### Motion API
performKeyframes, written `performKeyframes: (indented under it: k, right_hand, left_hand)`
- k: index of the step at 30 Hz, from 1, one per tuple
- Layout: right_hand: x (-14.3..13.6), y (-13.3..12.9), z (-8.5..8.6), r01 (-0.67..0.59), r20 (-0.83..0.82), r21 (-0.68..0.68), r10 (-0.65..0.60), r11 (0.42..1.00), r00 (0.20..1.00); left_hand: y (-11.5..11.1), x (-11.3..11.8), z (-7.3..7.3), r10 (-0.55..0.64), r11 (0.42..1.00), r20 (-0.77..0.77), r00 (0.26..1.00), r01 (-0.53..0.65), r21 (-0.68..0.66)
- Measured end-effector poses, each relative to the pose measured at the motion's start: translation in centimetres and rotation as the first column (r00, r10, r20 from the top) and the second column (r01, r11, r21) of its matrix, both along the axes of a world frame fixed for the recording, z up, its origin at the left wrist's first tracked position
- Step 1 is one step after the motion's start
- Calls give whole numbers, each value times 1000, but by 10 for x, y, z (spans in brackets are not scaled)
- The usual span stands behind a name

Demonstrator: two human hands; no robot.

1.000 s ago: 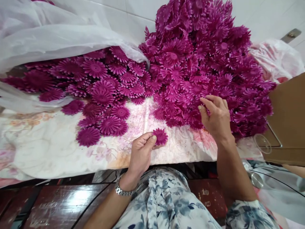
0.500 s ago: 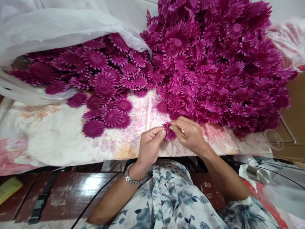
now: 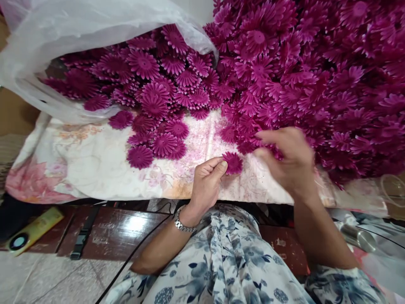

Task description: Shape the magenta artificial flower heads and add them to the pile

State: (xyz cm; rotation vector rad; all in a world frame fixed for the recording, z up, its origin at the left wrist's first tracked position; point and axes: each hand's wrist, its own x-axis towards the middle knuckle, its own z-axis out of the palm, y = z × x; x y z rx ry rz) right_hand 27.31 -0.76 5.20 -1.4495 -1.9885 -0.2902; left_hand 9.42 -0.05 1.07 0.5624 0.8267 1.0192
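Between the thumb and forefinger of my left hand (image 3: 207, 179) is a magenta artificial flower (image 3: 233, 163), pinched by its edge just above the cloth. My right hand (image 3: 286, 162), blurred by motion, is apart from that flower, to its right. Its thumb and forefinger are spread, and no held thing shows between them. Right behind it rises a large heap of magenta flowers (image 3: 278, 88). More flat flower heads (image 3: 164, 144) lie in a loose cluster to the left of my hands.
A white plastic bag (image 3: 104, 36) lies at the back left, its mouth full of flower heads. The floral cloth (image 3: 101, 169) covers the table. A metal cylinder (image 3: 359, 237) lies at the right, near a clear plastic ring (image 3: 392, 188). A yellow object (image 3: 38, 230) rests on the brown bench (image 3: 107, 240).
My right hand has let go of the flower and moved right towards the heap. My left hand keeps its pinch on the flower. The view has shifted, so the heap sits nearer the right.
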Motion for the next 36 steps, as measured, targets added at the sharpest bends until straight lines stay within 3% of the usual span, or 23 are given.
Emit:
performKeyframes:
  k: [1,3,7,9,11,14,17,20,23,24,26,30,36]
  right_hand:
    - [-13,-1,-5,-105,-44,-119,100,987,994]
    - [-34,-1,-16,-239,-141,-218,212,946,967]
    - [-46,-1,-30,-274,-167,-178,245,945,955]
    - [-39,0,-29,-206,-86,-119,196,971,977]
    - [-21,4,-22,-47,26,16,46,999,999]
    - [20,11,-5,256,144,219,-291,942,946]
    - [51,14,10,392,231,167,-422,905,876]
    - [40,8,13,312,168,128,-331,941,929]
    - [0,0,2,16,-4,2,-16,1000,1000]
    - [-14,-1,-4,-98,-57,-119,92,988,994]
    - [-34,-2,-15,-227,-141,-204,200,952,970]
    - [-43,-2,-28,-253,-148,-162,230,954,962]
    - [-44,-7,-25,-180,-109,-138,165,974,980]
  left_hand:
    - [-1,1,0,-9,1000,7,1000,9,11]
    - [-2,2,-1,-29,999,15,999,28,26]
    - [-5,-1,-6,-15,1000,10,1000,14,28]
    - [-5,-3,-7,34,999,-13,999,-33,39]
    - [-5,-5,-7,59,998,-23,998,-59,33]
    - [-4,-8,-5,30,1000,-7,1000,-30,-1]
    - [-4,-7,-3,18,1000,-7,1000,-18,-15]
    - [-3,-4,-2,26,999,-13,1000,-26,-26]
    - [-3,-1,0,26,1000,6,1000,-26,-1]
    - [-4,0,1,23,1000,11,1000,-23,9]
    - [-5,1,1,13,1000,9,1000,-13,17]
    - [-7,-1,-4,22,1000,0,1000,-22,19]
    - [-8,0,-5,55,998,7,998,-55,9]
